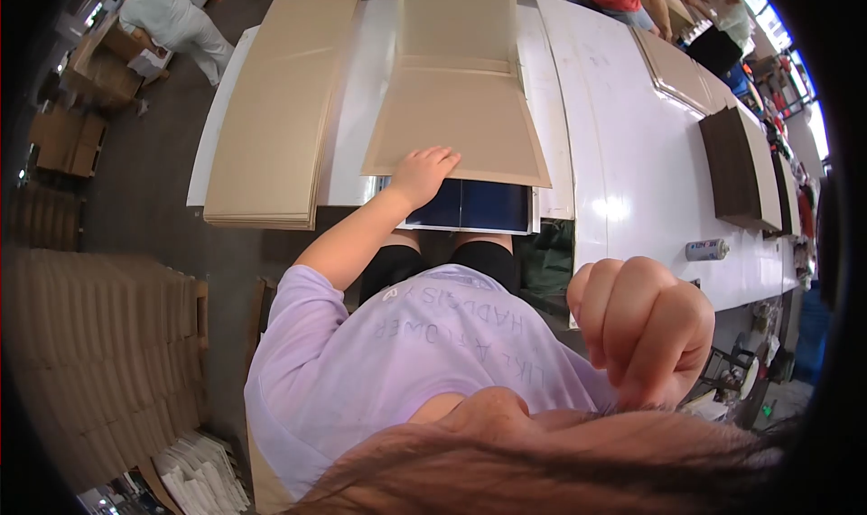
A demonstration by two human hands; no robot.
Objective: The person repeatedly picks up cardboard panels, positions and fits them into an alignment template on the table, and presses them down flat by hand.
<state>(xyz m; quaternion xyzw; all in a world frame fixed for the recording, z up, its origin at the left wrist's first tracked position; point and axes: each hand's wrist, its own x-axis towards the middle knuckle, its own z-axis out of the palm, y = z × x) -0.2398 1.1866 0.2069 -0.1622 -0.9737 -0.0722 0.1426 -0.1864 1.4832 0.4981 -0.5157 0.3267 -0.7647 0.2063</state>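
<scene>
My left hand (pixel 424 174) lies flat with its fingers stretched out on the near edge of a long tan cardboard panel (pixel 461 122). Creases cross this panel, and it runs away from me over the table. Under its near edge shows a dark blue surface with a pale rim (pixel 470 230), partly covered by the panel. Raised close to my face, my right hand (pixel 643 325) is curled into a fist. Its palm is turned out of sight, so I cannot tell what, if anything, is in it.
A stack of cardboard sheets (pixel 275 109) lies left on the white table (pixel 623 154). To the right are a spray can (pixel 706 250) on its side and a dark-sided stack (pixel 736 167). More stacked cardboard (pixel 99 361) stands at lower left. Other people are farther back.
</scene>
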